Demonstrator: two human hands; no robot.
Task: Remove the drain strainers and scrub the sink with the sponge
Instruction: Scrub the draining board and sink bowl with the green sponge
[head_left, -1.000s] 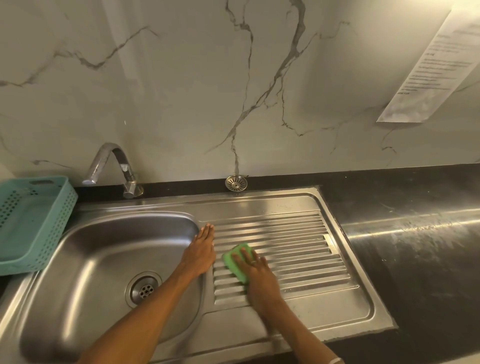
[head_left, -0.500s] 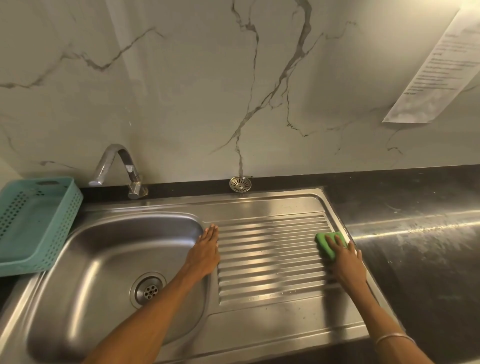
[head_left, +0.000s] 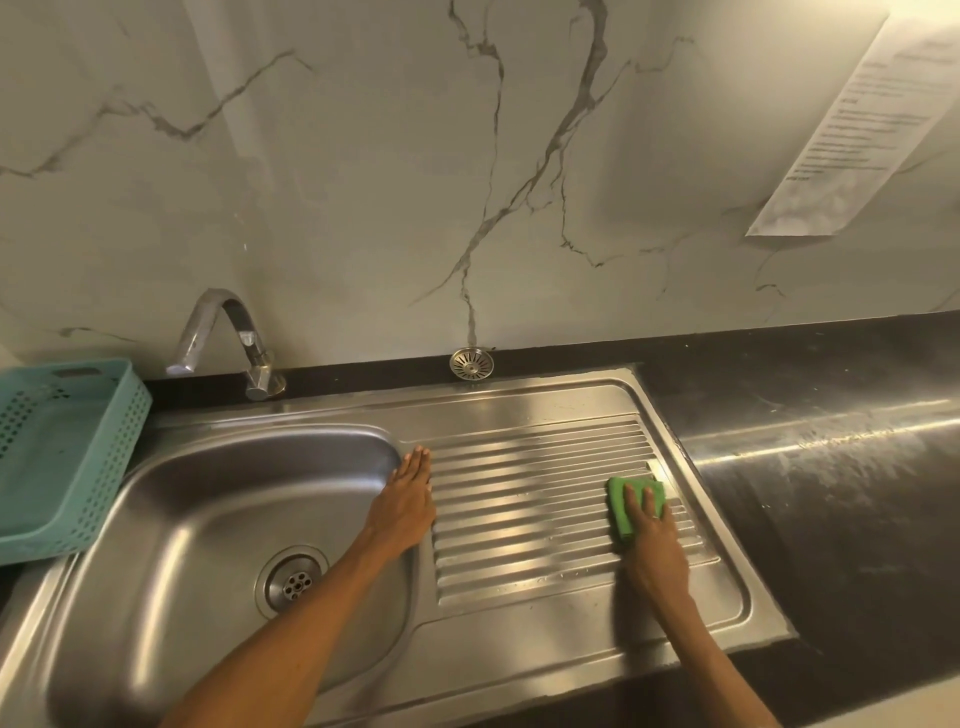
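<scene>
Right hand (head_left: 655, 540) is flat on the sponge (head_left: 631, 506), fingers straight and spread, pressing it down onto the ribs of the drainboard (head_left: 530, 499). The green sponge sits at the right end of those ribs, near the far corner, well to the right of the basin (head_left: 218, 519). Left hand (head_left: 408, 499) lies palm down on the ridge between basin and drainboard, fingers straight and together, pointing toward the wall (head_left: 363, 182), holding nothing.

One strainer (head_left: 471, 363) is out of the sink (head_left: 519, 670), sitting on the dark ledge behind the drainboard, right against the wall. Down in the basin the drain (head_left: 294, 581) shows a plate with small round holes; whether that is a second strainer or the fixed drain, I cannot tell.

Behind the basin's far edge stands the tap (head_left: 228, 338), its spout curving over to the left. Left of the basin a teal basket (head_left: 98, 452) with a perforated wall overhangs the sink rim. Right of the sink runs the dark counter (head_left: 831, 493), streaked with pale smears. High on the wall above the counter hangs a printed sheet (head_left: 852, 135), its text too small to read
</scene>
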